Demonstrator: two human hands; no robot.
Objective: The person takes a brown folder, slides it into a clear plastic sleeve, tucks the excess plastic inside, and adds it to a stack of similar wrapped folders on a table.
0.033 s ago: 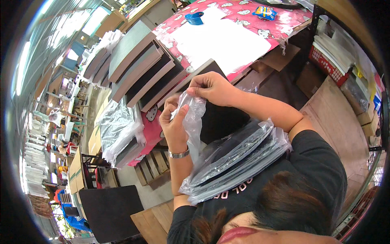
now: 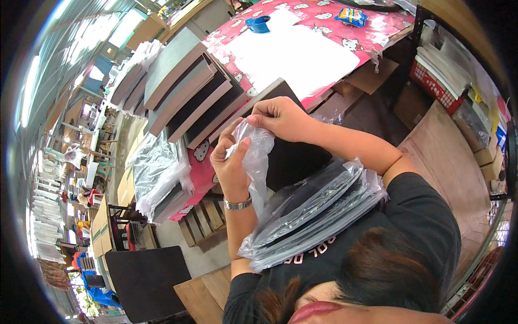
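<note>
Both the left hand [image 2: 231, 164] and right hand [image 2: 280, 119] pinch the mouth of a clear plastic bag [image 2: 258, 156] above the table's near edge, apparently not yet opened, while bagged dark boards [image 2: 318, 210] lie stacked against the person's chest.

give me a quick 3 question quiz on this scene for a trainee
1. True or false: both hands are on the clear plastic bag.
2. What does the left hand wear at the wrist? A) a metal watch band B) a red glove C) nothing
3. Where does the stack of bagged dark boards rest?

Key
1. True: the left hand and the right hand both pinch the bag near its top.
2. A: the metal watch band.
3. Against the person's chest, tucked under the right forearm, in front of the table with the pink patterned cloth.
</note>
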